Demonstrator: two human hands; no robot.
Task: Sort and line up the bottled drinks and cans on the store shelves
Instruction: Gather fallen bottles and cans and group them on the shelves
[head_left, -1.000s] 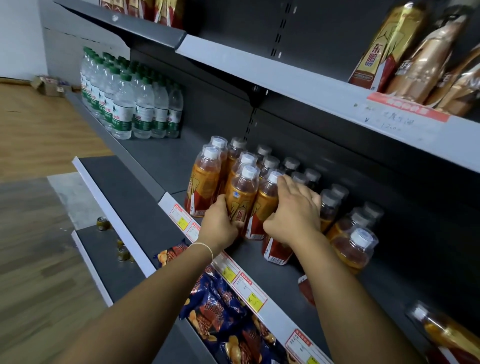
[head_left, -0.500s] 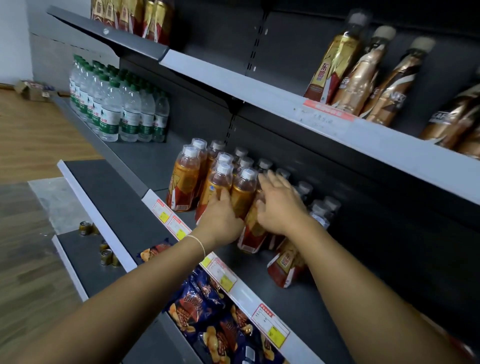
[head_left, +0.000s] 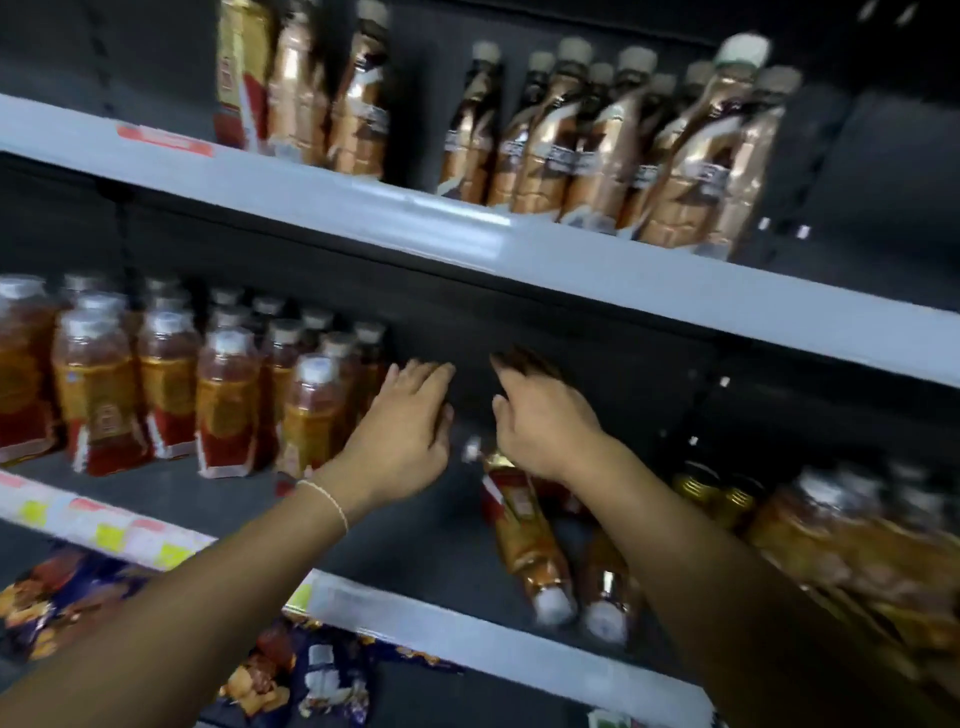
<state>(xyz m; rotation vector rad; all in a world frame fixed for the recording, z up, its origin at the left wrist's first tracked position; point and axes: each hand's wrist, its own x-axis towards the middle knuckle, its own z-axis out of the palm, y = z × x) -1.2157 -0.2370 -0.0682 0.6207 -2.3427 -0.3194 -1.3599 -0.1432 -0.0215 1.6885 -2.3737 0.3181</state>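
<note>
The middle shelf ran across the whole view, under an upper shelf crowded with copper-wrapped bottles. On its left stood a tight block of upright orange bottles. To the right, two fallen bottles lay side by side, their caps pointing out toward the front lip. Beyond them sat soft packs and some gold-lidded jars. The left hand hovered just beside the last upright bottle, fingers straight and slightly spread, holding nothing. The right hand reached above the fallen pair, fingers extended toward the back panel, and seemed empty too, though blur made that less certain. The likeliest trouble was a forearm or wrist nudging the lying bottles, which would probably roll and could go cap-first over the front lip. A careless sweep of the left hand could also tip the end of the standing block, domino fashion. The bare stretch of shelf between the block and the fallen bottles gave room to stand them up. The upper shelf's underside limited how high a bottle could be lifted.
</note>
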